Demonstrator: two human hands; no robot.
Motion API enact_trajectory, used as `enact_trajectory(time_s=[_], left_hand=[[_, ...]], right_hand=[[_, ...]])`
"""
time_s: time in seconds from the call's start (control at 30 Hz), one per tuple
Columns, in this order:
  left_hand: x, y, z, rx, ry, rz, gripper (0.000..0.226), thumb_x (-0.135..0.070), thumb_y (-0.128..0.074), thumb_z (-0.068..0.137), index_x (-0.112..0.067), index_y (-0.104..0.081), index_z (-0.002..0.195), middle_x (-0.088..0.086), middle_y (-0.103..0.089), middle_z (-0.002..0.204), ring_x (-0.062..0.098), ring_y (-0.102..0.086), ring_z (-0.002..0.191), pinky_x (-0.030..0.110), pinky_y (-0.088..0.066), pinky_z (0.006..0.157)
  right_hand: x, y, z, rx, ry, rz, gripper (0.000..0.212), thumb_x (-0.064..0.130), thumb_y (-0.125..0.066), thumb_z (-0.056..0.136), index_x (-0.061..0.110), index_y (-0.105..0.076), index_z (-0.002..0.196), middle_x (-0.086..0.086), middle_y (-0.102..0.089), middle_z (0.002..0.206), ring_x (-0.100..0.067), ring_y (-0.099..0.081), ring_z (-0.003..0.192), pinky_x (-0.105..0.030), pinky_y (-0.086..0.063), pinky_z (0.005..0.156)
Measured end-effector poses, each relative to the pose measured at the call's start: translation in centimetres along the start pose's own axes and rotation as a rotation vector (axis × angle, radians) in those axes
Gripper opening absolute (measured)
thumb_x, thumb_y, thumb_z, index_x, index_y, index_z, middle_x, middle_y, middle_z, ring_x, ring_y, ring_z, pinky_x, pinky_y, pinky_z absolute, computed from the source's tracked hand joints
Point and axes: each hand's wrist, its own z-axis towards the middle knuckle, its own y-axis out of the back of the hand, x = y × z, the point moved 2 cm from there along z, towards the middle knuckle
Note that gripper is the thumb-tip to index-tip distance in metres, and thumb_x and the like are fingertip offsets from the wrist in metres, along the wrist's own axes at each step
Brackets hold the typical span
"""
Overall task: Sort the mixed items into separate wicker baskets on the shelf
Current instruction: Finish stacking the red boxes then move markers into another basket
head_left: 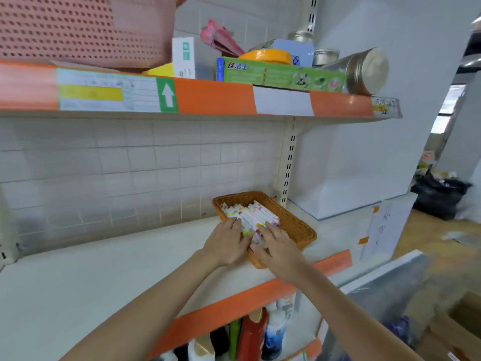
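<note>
Markers fill the wicker basket on the shelf. Left hand and right hand press on them, fingers straight and slightly apart.

Both forearms are bare to the frame's edge (no sleeve cuff showing). The left hand and right hand wear no gloves, rings or watch.

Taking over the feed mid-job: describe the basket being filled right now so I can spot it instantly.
Find the middle shelf, the white one with the orange front strip. The wicker basket sits at its right end, by the slotted upright. It is the only brown woven tray in view, holding white markers with coloured caps, with the left hand and right hand on them.
</note>
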Motion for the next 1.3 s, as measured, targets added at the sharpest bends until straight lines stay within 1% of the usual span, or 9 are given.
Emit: enact_trajectory(time_s=[0.13, 0.4, 0.57, 0.77, 1.07, 1.13, 1.2, 1.23, 1.3], left_hand=[[0.4, -0.2, 4.0, 0.033, 0.037, 0.016, 0.061, -0.04, -0.03, 0.103, 0.002, -0.024, 0.147, 0.017, -0.032, 0.15, 0.028, -0.028, 0.138, 0.033, -0.019, 0.115], [1.7, -1.6, 8.1, 0.067, 0.152, 0.041, 0.054, -0.042, -0.031, 0.102, -0.004, -0.038, 0.14, 0.012, -0.041, 0.143, 0.028, -0.036, 0.132, 0.038, -0.027, 0.111], [1.3, -1.1, 9.1, 0.129, 0.246, 0.21, 0.059, -0.045, -0.027, 0.101, -0.004, -0.037, 0.142, 0.015, -0.04, 0.145, 0.03, -0.033, 0.135, 0.039, -0.025, 0.113], [-0.1, -1.0, 10.3, 0.12, 0.37, 0.334, 0.058, -0.043, -0.038, 0.097, -0.006, -0.041, 0.142, 0.016, -0.029, 0.152, 0.032, -0.02, 0.141, 0.042, -0.018, 0.115], [-1.2, -2.0, 11.9, 0.046, 0.555, 0.397, 0.066, -0.051, -0.034, 0.096, -0.001, -0.043, 0.137, 0.02, -0.043, 0.14, 0.034, -0.037, 0.131, 0.042, -0.025, 0.109], [-1.1, -2.4, 11.9, 0.027, 0.549, 0.404, 0.06, -0.05, -0.033, 0.095, -0.005, -0.05, 0.132, 0.017, -0.047, 0.138, 0.032, -0.039, 0.129, 0.043, -0.025, 0.108], [-0.9, -2.6, 11.9, 0.011, 0.535, 0.389, 0.053, -0.048, -0.034, 0.094, -0.012, -0.06, 0.123, 0.013, -0.05, 0.137, 0.029, -0.043, 0.127, 0.042, -0.026, 0.107], [-0.8, -2.6, 11.9, 0.004, 0.533, 0.38, 0.051, -0.048, -0.035, 0.093, -0.013, -0.062, 0.118, 0.011, -0.053, 0.135, 0.028, -0.045, 0.125, 0.042, -0.027, 0.106], [-0.7, -2.6, 11.9, -0.002, 0.536, 0.365, 0.049, -0.048, -0.036, 0.093, -0.013, -0.064, 0.111, 0.009, -0.058, 0.128, 0.026, -0.048, 0.121, 0.041, -0.026, 0.106]], right_hand=[[-2.4, 1.1, 3.7, -0.005, 0.003, -0.014, 0.06, 0.045, -0.031, 0.102, 0.012, -0.02, 0.152, -0.006, -0.019, 0.158, -0.021, -0.015, 0.145, -0.035, -0.02, 0.117], [-4.6, 0.5, 8.7, 0.067, 0.026, 0.008, 0.057, 0.038, -0.035, 0.103, 0.012, -0.019, 0.152, -0.006, -0.027, 0.154, -0.02, -0.022, 0.141, -0.031, -0.025, 0.114], [-5.6, 0.1, 11.6, 0.108, 0.021, -0.036, 0.056, 0.036, -0.034, 0.103, 0.011, -0.02, 0.151, -0.008, -0.029, 0.152, -0.024, -0.024, 0.138, -0.033, -0.026, 0.113], [-6.9, 0.1, 14.4, 0.166, 0.001, -0.104, 0.048, 0.036, -0.036, 0.102, 0.007, -0.039, 0.14, -0.016, -0.039, 0.138, -0.029, -0.034, 0.129, -0.033, -0.031, 0.104], [-7.6, -0.6, 16.0, 0.152, 0.067, -0.036, 0.047, 0.041, -0.045, 0.098, 0.007, -0.055, 0.127, -0.015, -0.043, 0.129, -0.029, -0.049, 0.116, -0.03, -0.041, 0.089], [-7.6, -0.9, 16.2, 0.169, 0.089, -0.019, 0.038, 0.038, -0.046, 0.097, 0.008, -0.058, 0.117, -0.013, -0.046, 0.122, -0.028, -0.052, 0.108, -0.029, -0.041, 0.076], [-7.7, -1.0, 16.3, 0.162, 0.104, 0.0, 0.024, 0.034, -0.047, 0.096, 0.014, -0.052, 0.085, -0.009, -0.046, 0.099, -0.025, -0.051, 0.087, -0.027, -0.031, 0.054], [-7.7, -1.0, 16.3, 0.154, 0.102, 0.012, 0.029, 0.033, -0.048, 0.095, 0.017, -0.04, 0.071, -0.005, -0.042, 0.086, -0.023, -0.047, 0.076, -0.027, -0.024, 0.049], [-7.8, -1.0, 16.4, 0.141, 0.104, 0.035, 0.039, 0.031, -0.051, 0.092, 0.019, -0.029, 0.063, 0.0, -0.035, 0.068, -0.017, -0.038, 0.058, -0.027, -0.019, 0.045]])
